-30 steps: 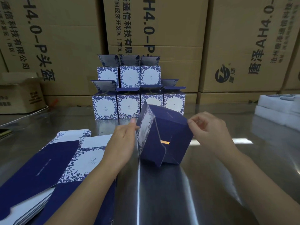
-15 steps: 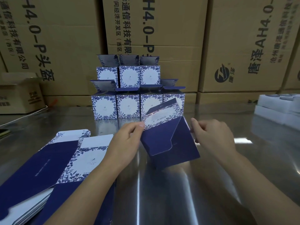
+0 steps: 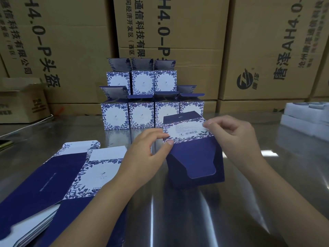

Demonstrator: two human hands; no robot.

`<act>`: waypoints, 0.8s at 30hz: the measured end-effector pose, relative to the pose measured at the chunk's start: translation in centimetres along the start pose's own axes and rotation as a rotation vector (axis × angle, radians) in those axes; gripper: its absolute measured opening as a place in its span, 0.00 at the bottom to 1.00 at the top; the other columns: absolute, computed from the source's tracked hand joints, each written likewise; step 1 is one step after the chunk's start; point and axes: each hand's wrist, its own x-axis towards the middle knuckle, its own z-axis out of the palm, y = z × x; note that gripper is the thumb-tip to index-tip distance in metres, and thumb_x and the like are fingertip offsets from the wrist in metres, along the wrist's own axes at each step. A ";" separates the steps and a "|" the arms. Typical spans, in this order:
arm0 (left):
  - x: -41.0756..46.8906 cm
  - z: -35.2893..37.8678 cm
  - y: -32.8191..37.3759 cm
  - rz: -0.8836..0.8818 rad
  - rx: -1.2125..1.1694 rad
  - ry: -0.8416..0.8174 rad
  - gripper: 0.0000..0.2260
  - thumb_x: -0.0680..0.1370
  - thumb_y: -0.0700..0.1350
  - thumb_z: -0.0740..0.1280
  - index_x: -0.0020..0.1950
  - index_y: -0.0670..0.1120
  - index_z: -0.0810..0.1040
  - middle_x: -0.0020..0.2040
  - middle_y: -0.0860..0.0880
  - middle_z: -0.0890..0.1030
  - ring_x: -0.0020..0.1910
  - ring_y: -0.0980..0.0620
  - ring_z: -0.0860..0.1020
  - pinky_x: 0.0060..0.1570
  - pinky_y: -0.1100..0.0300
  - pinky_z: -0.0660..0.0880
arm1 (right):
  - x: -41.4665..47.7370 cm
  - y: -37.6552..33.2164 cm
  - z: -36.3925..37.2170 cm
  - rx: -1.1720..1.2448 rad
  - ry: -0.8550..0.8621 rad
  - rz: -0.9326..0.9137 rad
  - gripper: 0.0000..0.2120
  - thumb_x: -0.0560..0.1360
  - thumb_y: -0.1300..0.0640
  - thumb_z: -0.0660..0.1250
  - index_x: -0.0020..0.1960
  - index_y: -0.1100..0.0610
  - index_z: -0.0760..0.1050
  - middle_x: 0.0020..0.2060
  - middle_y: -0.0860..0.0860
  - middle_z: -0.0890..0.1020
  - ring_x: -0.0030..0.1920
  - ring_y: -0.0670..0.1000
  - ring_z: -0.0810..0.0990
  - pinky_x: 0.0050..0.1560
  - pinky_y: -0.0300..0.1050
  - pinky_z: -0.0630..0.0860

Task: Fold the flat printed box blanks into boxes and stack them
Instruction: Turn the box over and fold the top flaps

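The left hand (image 3: 142, 157) and right hand (image 3: 236, 138) each pinch the half-folded navy-and-white floral card box (image 3: 195, 163) over the shiny steel table (image 3: 178, 220), near 7 stacked boxes (image 3: 142, 113); uneven pressing could buckle its loose flap.

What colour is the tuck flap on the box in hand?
Plain navy: flap of the box, best in head view.
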 end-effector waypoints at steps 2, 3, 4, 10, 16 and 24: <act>-0.1 0.1 0.2 0.022 0.011 -0.007 0.15 0.73 0.59 0.61 0.54 0.55 0.80 0.59 0.63 0.74 0.61 0.66 0.70 0.63 0.56 0.70 | -0.2 -0.1 0.1 -0.020 -0.113 -0.018 0.08 0.72 0.57 0.70 0.35 0.50 0.82 0.37 0.39 0.83 0.40 0.37 0.78 0.40 0.27 0.69; -0.1 0.1 0.2 0.032 0.018 -0.007 0.16 0.73 0.59 0.61 0.55 0.55 0.80 0.59 0.63 0.74 0.61 0.66 0.70 0.63 0.56 0.69 | -0.3 -0.2 0.2 -0.038 -0.170 -0.036 0.08 0.72 0.57 0.70 0.35 0.50 0.82 0.36 0.40 0.83 0.39 0.37 0.78 0.39 0.27 0.69; -0.2 0.0 0.3 0.042 0.027 -0.005 0.16 0.73 0.59 0.61 0.55 0.55 0.80 0.59 0.63 0.74 0.62 0.66 0.69 0.63 0.57 0.69 | -0.4 -0.2 0.3 -0.057 -0.221 -0.059 0.09 0.72 0.58 0.71 0.35 0.50 0.82 0.36 0.41 0.83 0.38 0.38 0.78 0.39 0.27 0.69; -0.3 -0.2 0.9 0.134 0.063 -0.007 0.11 0.73 0.55 0.63 0.51 0.56 0.80 0.58 0.64 0.75 0.61 0.67 0.68 0.61 0.71 0.62 | -0.5 -0.4 0.3 -0.109 -0.371 -0.106 0.03 0.68 0.53 0.75 0.38 0.44 0.83 0.41 0.40 0.81 0.47 0.42 0.79 0.51 0.35 0.71; -0.5 -0.3 0.8 0.183 0.020 -0.066 0.10 0.75 0.48 0.69 0.56 0.52 0.81 0.59 0.64 0.76 0.64 0.67 0.69 0.65 0.71 0.62 | -0.5 -0.2 0.1 -0.115 -0.396 -0.151 0.04 0.66 0.50 0.76 0.40 0.42 0.83 0.42 0.38 0.80 0.47 0.40 0.79 0.50 0.32 0.70; -0.6 0.1 1.0 0.151 -0.028 -0.021 0.13 0.74 0.43 0.71 0.49 0.63 0.78 0.50 0.69 0.77 0.59 0.69 0.72 0.60 0.75 0.64 | -0.6 0.1 0.6 -0.107 -0.373 -0.227 0.12 0.62 0.45 0.74 0.42 0.49 0.84 0.38 0.45 0.80 0.41 0.44 0.78 0.44 0.36 0.72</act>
